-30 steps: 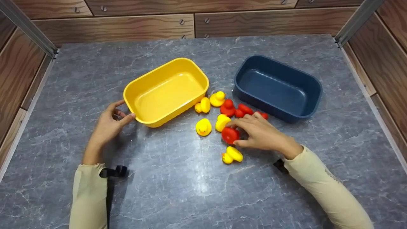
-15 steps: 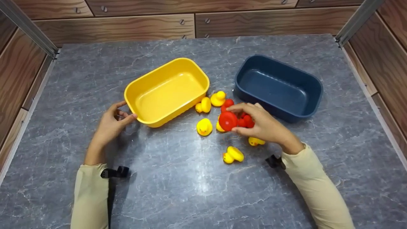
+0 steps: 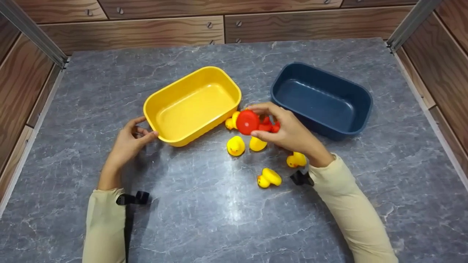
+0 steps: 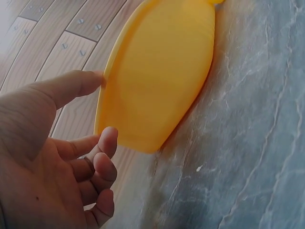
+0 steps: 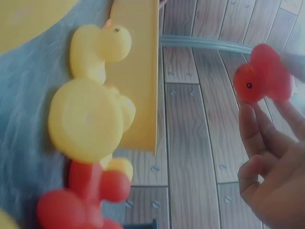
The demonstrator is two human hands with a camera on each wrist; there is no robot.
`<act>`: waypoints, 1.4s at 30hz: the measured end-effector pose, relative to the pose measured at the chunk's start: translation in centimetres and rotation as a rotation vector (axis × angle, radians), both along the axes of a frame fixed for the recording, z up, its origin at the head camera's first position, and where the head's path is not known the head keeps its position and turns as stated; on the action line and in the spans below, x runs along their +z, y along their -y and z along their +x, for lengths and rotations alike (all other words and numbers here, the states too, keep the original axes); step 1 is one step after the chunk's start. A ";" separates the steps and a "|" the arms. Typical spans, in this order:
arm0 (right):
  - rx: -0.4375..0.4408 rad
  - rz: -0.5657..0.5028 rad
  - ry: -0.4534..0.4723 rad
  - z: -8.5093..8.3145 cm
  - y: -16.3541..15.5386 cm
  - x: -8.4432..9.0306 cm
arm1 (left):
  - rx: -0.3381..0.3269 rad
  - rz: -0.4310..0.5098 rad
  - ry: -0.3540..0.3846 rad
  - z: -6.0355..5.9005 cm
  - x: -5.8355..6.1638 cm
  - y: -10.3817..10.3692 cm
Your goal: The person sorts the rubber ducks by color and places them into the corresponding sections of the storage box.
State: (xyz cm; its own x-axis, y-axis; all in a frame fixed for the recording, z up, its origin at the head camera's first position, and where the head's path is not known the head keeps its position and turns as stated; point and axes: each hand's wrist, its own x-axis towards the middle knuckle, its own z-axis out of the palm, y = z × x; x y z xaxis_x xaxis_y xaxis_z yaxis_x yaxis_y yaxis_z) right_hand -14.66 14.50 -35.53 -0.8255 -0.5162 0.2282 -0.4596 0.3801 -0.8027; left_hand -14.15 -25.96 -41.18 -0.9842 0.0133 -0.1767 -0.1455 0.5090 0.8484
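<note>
My right hand (image 3: 298, 133) pinches a red rubber duck (image 3: 247, 122) between thumb and fingers, above the duck cluster, its round base facing the head camera. In the right wrist view the held duck (image 5: 264, 76) shows its head and one eye. With thumb and a finger on either side, my left hand (image 3: 126, 146) holds the near left corner of the yellow bin (image 3: 193, 109); in the left wrist view the other fingers curl loosely. Below the right hand lie more red ducks (image 3: 269, 126), partly hidden. Yellow ducks stand or lie around, one upright (image 3: 236, 146), another on its side (image 3: 269, 178).
A navy bin (image 3: 314, 102) stands at the back right, close behind the right hand. One yellow duck (image 3: 234, 121) lies against the yellow bin's near wall; another yellow duck (image 3: 296, 159) lies under the right wrist. Wood-patterned panels (image 3: 146, 33) bound the grey marbled table (image 3: 182, 204).
My right hand has lifted the red duck and carried it away from me and left, towards the yellow bin. A yellow duck under the wrist has come into view. The left hand stays at the bin corner.
</note>
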 end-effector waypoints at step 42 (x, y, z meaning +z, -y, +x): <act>-0.216 0.099 0.177 -8.0 7.5 -0.2 | 0.032 0.042 0.030 -0.1 0.3 -0.3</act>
State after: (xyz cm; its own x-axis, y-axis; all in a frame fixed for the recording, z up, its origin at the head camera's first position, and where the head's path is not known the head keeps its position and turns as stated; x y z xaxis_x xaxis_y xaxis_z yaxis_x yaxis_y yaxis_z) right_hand -22.63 6.95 -35.70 -0.9411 -0.3371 0.0283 -0.2159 0.5344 -0.8172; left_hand -14.22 -25.66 -40.92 -0.9785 -0.0096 -0.2059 -0.1864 0.4675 0.8641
